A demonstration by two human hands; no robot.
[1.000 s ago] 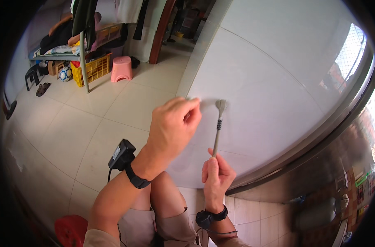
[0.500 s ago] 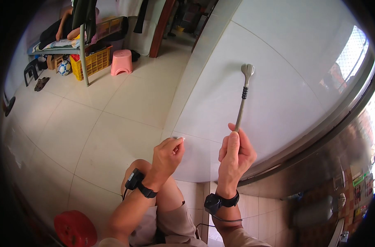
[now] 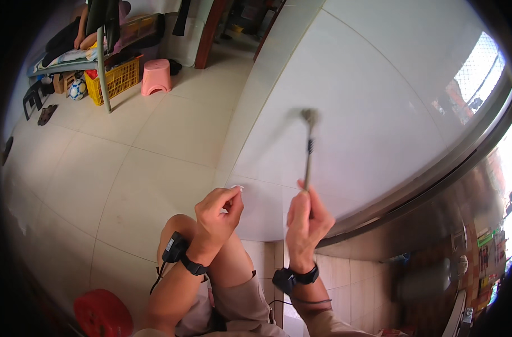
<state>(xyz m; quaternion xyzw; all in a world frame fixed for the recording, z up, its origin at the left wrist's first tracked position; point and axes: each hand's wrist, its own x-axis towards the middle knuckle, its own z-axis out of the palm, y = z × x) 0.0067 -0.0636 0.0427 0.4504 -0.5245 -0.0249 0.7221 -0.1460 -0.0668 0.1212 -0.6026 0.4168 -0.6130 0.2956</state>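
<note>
My right hand (image 3: pixel 310 222) is closed round the lower end of a slim metal-coloured rod (image 3: pixel 309 160) with a rounded, lobed head and a black ringed collar below it. It stands nearly upright in front of white tiles; the head is smeared by motion, and its exact kind is unclear. To its left, my left hand (image 3: pixel 218 212) is closed in a pinch above my knee. A small white scrap (image 3: pixel 238 187) shows at its fingertips, too small to name. Both wrists wear black straps with small boxes.
White tiled wall (image 3: pixel 357 112) fills the middle and right, bounded by a curved dark metallic band (image 3: pixel 413 196). A red round stool (image 3: pixel 102 313) is at lower left. Farther back are a pink stool (image 3: pixel 156 77), a yellow crate (image 3: pixel 118 80), a ball (image 3: pixel 76 90) and a person on a bed (image 3: pixel 70 64).
My right hand has moved left and slightly down with the rod, its head dropping lower and leftward. My left hand has shifted slightly left, still pinching the white scrap.
</note>
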